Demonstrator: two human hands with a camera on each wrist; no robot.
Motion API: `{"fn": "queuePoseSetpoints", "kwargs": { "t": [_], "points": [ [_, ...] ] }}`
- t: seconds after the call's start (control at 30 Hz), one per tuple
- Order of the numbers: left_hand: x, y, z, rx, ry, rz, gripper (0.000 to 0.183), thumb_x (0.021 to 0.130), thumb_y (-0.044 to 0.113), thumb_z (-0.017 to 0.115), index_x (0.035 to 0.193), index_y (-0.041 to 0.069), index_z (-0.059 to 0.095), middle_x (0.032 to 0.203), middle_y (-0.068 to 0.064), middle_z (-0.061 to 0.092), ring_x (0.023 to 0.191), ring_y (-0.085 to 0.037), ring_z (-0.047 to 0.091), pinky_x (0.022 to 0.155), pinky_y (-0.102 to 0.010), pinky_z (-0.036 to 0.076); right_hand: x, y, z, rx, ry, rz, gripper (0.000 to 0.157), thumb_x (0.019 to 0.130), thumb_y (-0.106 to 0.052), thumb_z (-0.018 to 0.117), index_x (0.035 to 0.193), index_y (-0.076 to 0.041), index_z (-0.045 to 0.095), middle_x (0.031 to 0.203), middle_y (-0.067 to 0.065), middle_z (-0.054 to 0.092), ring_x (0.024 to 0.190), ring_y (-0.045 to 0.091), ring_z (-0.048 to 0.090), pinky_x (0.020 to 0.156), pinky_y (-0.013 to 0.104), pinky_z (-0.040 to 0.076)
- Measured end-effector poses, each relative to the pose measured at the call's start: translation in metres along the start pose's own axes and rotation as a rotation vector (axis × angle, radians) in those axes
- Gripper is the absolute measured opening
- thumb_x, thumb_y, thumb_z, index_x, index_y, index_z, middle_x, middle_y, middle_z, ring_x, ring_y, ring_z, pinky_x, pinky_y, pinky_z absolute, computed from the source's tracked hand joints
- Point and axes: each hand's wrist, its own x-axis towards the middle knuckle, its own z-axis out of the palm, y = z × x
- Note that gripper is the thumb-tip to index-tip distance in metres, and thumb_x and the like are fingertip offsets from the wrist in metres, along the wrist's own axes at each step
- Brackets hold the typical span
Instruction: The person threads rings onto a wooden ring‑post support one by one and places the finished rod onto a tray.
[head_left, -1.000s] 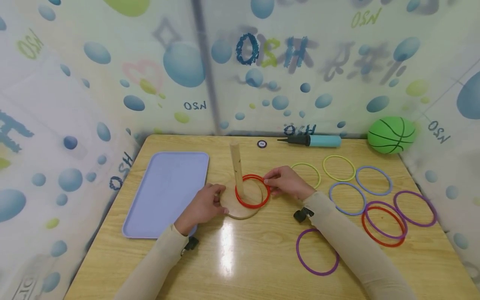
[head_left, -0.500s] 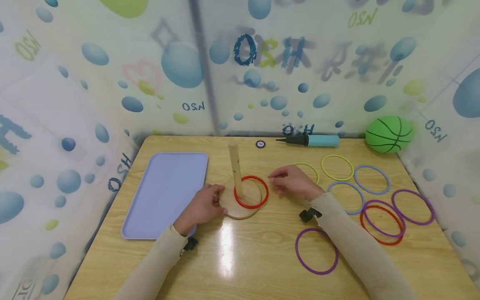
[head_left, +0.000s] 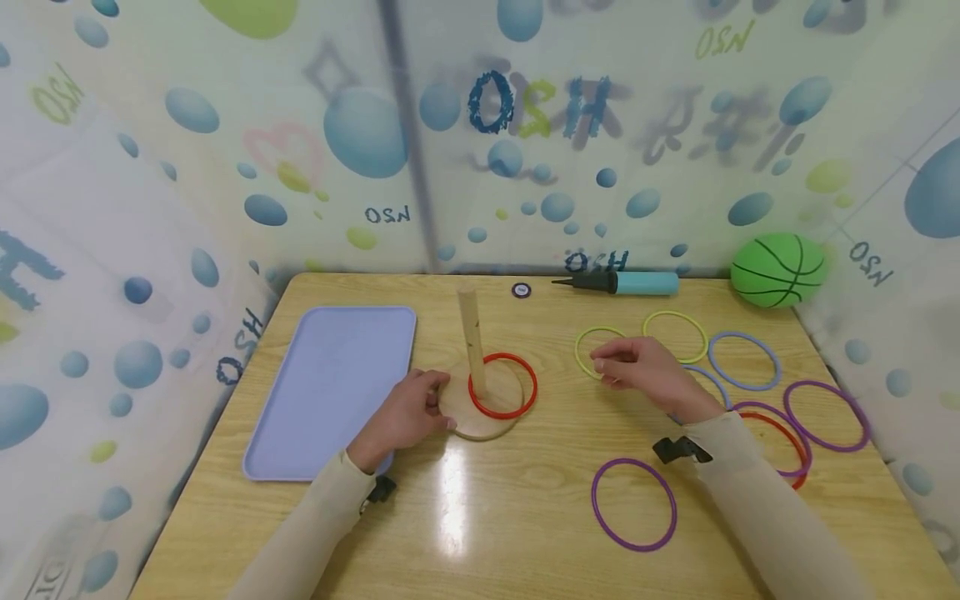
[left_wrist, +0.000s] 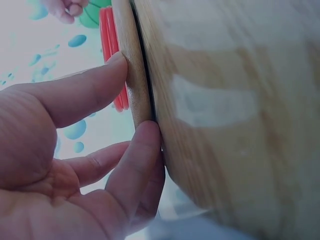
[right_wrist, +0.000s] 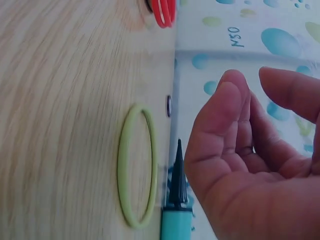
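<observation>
A wooden ring-toss stand has an upright peg (head_left: 472, 337) on a round base (head_left: 461, 412). Stacked red rings (head_left: 503, 415) lie on the base with the peg inside them near their left side. My left hand (head_left: 405, 410) holds the base's left rim, thumb and fingertips against the edge in the left wrist view. My right hand (head_left: 651, 371), fingers loosely bent, holds nothing. It hovers over the right part of a yellow-green ring (head_left: 577, 354); in the right wrist view that ring (right_wrist: 122, 165) lies flat on the table, apart from the hand.
A lilac tray (head_left: 337, 383) lies left. Further rings, among them a yellow-green ring (head_left: 677, 312), a blue ring (head_left: 778, 367) and a purple ring (head_left: 633, 548), spread over the right. Along the back are a small disc (head_left: 521, 290), a pump (head_left: 645, 283) and a green ball (head_left: 778, 270).
My right hand has let go of the red rings and moved right, to the yellow-green ring. The red rings now lie neatly stacked. My left hand has stayed at the base.
</observation>
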Motion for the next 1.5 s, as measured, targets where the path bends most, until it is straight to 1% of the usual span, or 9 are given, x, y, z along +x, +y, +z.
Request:
{"fn": "queuePoseSetpoints", "kwargs": {
  "t": [0.27,0.5,0.7,0.93,1.07,1.2,1.27,1.4,1.5],
  "points": [
    [-0.001,0.003,-0.001,0.012,-0.003,-0.021,0.076,0.082,0.016,0.093,0.148,0.002,0.058,0.122,-0.015,0.059,0.099,-0.019,0.063,0.086,-0.034,0.055,-0.047,0.014,-0.028,-0.045,0.092,-0.015,0.054,0.103,-0.035,0.071,0.138,0.004,0.063,0.117,0.019,0.074,0.099,0.024,0.074,0.086,0.032,0.062],
    [0.0,0.002,0.0,0.018,-0.001,-0.019,0.075,0.082,0.017,0.092,0.147,0.002,0.059,0.12,-0.014,0.059,0.096,-0.018,0.06,0.084,-0.033,0.053,-0.081,0.035,-0.048,-0.056,0.156,-0.017,0.053,0.105,-0.033,0.068,0.141,0.006,0.059,0.118,-0.003,0.076,0.1,0.009,0.074,0.085,0.027,0.061],
    [-0.001,0.002,0.0,0.008,-0.005,0.0,0.074,0.082,0.016,0.092,0.147,0.0,0.058,0.121,-0.017,0.059,0.097,-0.019,0.063,0.083,-0.031,0.054,-0.106,0.058,-0.061,-0.103,0.239,-0.034,0.045,0.105,-0.026,0.068,0.136,0.006,0.063,0.112,-0.017,0.076,0.094,0.007,0.076,0.08,0.025,0.061],
    [-0.002,0.002,-0.001,0.0,-0.003,-0.008,0.074,0.082,0.015,0.092,0.147,0.0,0.059,0.12,-0.016,0.059,0.095,-0.019,0.062,0.082,-0.032,0.053,-0.137,0.087,-0.084,-0.108,0.319,0.04,0.038,0.105,-0.026,0.069,0.136,-0.004,0.067,0.11,-0.022,0.076,0.097,-0.008,0.07,0.079,0.015,0.057],
    [-0.001,0.003,-0.001,0.018,-0.006,-0.001,0.074,0.083,0.016,0.092,0.147,0.0,0.058,0.115,-0.013,0.059,0.092,-0.017,0.058,0.081,-0.032,0.051,-0.152,0.103,-0.097,-0.153,0.36,0.056,0.036,0.105,-0.026,0.069,0.135,-0.006,0.069,0.107,-0.026,0.075,0.094,-0.01,0.067,0.075,0.016,0.056],
    [-0.001,0.002,-0.001,0.02,-0.009,-0.004,0.074,0.083,0.017,0.092,0.147,0.001,0.058,0.113,-0.012,0.058,0.09,-0.017,0.056,0.08,-0.032,0.05,-0.16,0.116,-0.108,-0.247,0.374,0.074,0.036,0.103,-0.026,0.072,0.128,0.0,0.069,0.102,-0.03,0.073,0.09,-0.014,0.062,0.072,0.015,0.052],
    [-0.001,0.002,-0.001,0.013,-0.013,-0.011,0.074,0.083,0.017,0.091,0.148,0.001,0.058,0.115,-0.013,0.058,0.091,-0.017,0.057,0.081,-0.033,0.05,-0.163,0.121,-0.113,-0.258,0.368,0.081,0.037,0.102,-0.025,0.073,0.126,0.004,0.068,0.101,-0.03,0.071,0.09,-0.013,0.063,0.072,0.015,0.053],
    [-0.001,0.002,-0.001,0.004,-0.017,-0.013,0.074,0.084,0.017,0.091,0.148,0.001,0.057,0.119,-0.015,0.059,0.092,-0.017,0.058,0.081,-0.033,0.051,-0.17,0.131,-0.122,-0.221,0.373,0.098,0.029,0.101,-0.02,0.075,0.122,-0.001,0.071,0.097,-0.029,0.071,0.086,-0.008,0.067,0.071,0.017,0.056],
    [-0.001,0.002,-0.001,0.006,-0.017,-0.009,0.074,0.084,0.016,0.091,0.148,0.0,0.058,0.119,-0.015,0.059,0.092,-0.017,0.058,0.081,-0.033,0.052,-0.176,0.136,-0.131,-0.24,0.383,0.128,0.035,0.102,-0.02,0.073,0.126,0.004,0.067,0.094,-0.028,0.07,0.083,-0.006,0.067,0.07,0.018,0.057]
  ]
}}
